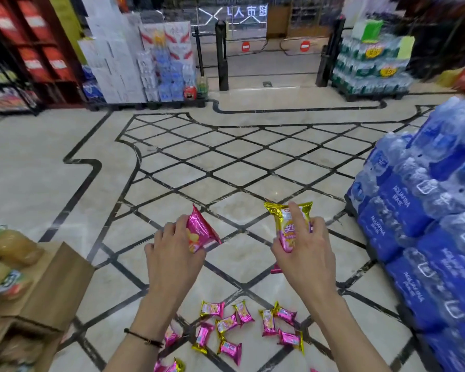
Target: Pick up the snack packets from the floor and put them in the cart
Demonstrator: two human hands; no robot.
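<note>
So far the task looks only partly done, as I judge it. The left hand [172,253] is closed around a pink packet [200,232], fingers wrapped on its lower half. The right hand [304,248] pinches a gold-and-pink packet [290,226], with the index finger laid up along its front and the thumb at the lower side. Both packets are in the air, above the tiled floor [65,146], not yet in any cart. A cart I cannot find in the view; maybe it is behind or to the side, I cannot tell.

Many packets are left. A scattered pile of small packets [242,326] lies on the floor near the person's forearms, approx. ten or more, some cut by the lower edge, and a pink corner [275,269] shows just under the right hand. So most of the work is still to do, i.e. more rounds of picking.

About direction: the pink packet has its long axis tilted, top sealed end pointing up and a bit left, away from the person, bottom end down-right by the fingers. The gold-and-pink packet stands nearly upright, gold crimped end on top, leaning slightly left, its printed front toward the camera.

At left is a cardboard box [57,285] with juice bottles [8,248]; at right, stacked water-bottle packs [419,237].
</note>
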